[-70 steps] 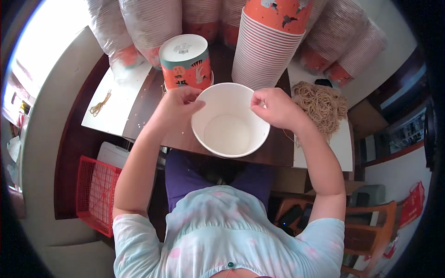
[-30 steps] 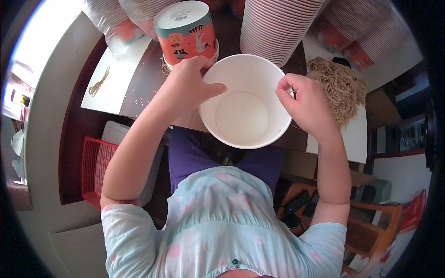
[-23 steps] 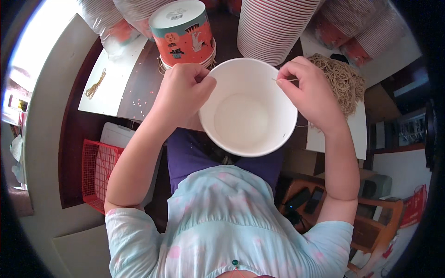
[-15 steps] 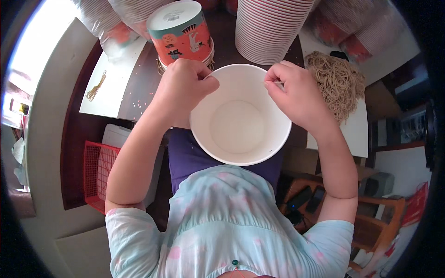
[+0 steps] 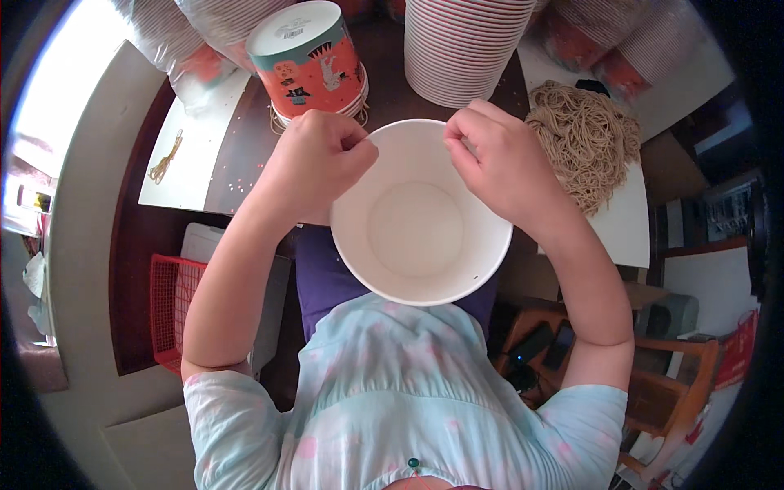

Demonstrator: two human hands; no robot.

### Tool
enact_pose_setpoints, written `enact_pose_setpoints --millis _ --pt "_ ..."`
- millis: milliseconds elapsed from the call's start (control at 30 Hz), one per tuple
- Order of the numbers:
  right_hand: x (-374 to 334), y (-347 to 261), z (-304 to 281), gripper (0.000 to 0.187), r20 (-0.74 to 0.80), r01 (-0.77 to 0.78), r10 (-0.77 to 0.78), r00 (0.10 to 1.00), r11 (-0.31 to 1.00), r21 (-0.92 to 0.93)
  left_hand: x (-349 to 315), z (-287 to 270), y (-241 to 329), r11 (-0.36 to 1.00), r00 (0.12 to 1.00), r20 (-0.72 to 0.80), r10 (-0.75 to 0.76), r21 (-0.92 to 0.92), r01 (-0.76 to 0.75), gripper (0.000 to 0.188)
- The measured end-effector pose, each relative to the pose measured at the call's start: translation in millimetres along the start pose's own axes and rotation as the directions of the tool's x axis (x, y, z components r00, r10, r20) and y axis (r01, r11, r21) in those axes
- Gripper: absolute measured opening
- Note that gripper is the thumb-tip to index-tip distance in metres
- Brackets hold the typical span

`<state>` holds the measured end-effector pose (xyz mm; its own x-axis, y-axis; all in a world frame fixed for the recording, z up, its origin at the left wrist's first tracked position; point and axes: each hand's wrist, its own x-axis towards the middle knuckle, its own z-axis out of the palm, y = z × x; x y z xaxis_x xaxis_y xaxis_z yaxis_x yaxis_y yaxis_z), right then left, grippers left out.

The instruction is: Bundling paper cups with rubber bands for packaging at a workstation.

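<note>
A large white paper bucket (image 5: 416, 229) sits at my lap with its mouth toward me, the inside bare. A small dark hole shows in its wall near the lower right rim. My left hand (image 5: 314, 163) is closed in a pinch at the far left of the rim. Across from it, my right hand (image 5: 502, 163) is likewise pinched at the far right of the rim. Whatever lies between the fingertips is hidden. Beyond my left hand stands an upturned orange and green printed bucket (image 5: 314, 77), with tan cord loops around the stack's lower edge.
A tall stack of white buckets (image 5: 461, 49) stands at the back. Tan cords (image 5: 584, 143) lie heaped at the right, and a small cord bundle (image 5: 167, 159) at the left. Bagged buckets (image 5: 596, 28) line the back. A red basket (image 5: 175, 306) sits low left, a wooden chair (image 5: 674, 392) low right.
My right hand has moved left along the far rim, closer to my left hand. The bucket appears slightly lower in view, and the background has shifted a little.
</note>
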<state>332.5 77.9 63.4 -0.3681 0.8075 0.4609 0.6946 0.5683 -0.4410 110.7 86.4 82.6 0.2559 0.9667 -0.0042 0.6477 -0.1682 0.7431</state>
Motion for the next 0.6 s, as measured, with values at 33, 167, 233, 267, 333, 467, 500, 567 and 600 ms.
enact_pose_setpoints --millis 33,167,233,267,333,467,500,567,600 --pt "1 0 1 0.007 0.000 0.002 -0.002 1.000 1.000 0.000 1 2 1 0.993 0.998 -0.048 0.036 0.115 -0.030 0.026" --pt "7 3 4 0.006 0.018 0.069 -0.068 0.997 0.997 -0.019 7 6 9 0.877 0.992 -0.086 0.095 0.479 -0.042 0.042" --pt "11 7 2 0.006 0.031 0.097 -0.097 0.995 0.995 -0.016 10 6 19 0.871 0.997 -0.070 0.023 0.491 0.014 0.046" --pt "13 9 1 0.006 0.054 0.125 -0.122 0.991 0.991 -0.043 11 6 22 0.861 0.998 -0.050 -0.046 0.504 0.065 0.049" --pt "17 13 -1 0.007 0.073 0.146 -0.140 0.987 0.987 -0.073 9 7 14 0.932 0.995 -0.098 -0.011 0.360 0.045 0.052" --pt "16 6 -9 0.008 0.013 0.146 -0.147 0.989 0.989 0.026 -1 7 -10 0.996 0.993 -0.114 -0.002 0.085 0.011 0.051" --pt "14 -2 -11 0.008 -0.003 0.120 -0.120 0.993 0.989 0.087 -3 8 -11 0.996 0.994 -0.107 0.001 0.087 0.008 0.051" --pt "11 -23 -12 0.009 0.098 -0.035 0.015 0.995 0.979 0.203 -10 7 -14 0.979 0.993 -0.038 -0.114 -0.177 0.106 0.041" --pt "11 -31 -9 0.010 0.214 -0.193 0.132 0.968 0.936 0.295 -12 5 -16 0.979 0.993 -0.035 -0.117 -0.172 0.109 0.041"
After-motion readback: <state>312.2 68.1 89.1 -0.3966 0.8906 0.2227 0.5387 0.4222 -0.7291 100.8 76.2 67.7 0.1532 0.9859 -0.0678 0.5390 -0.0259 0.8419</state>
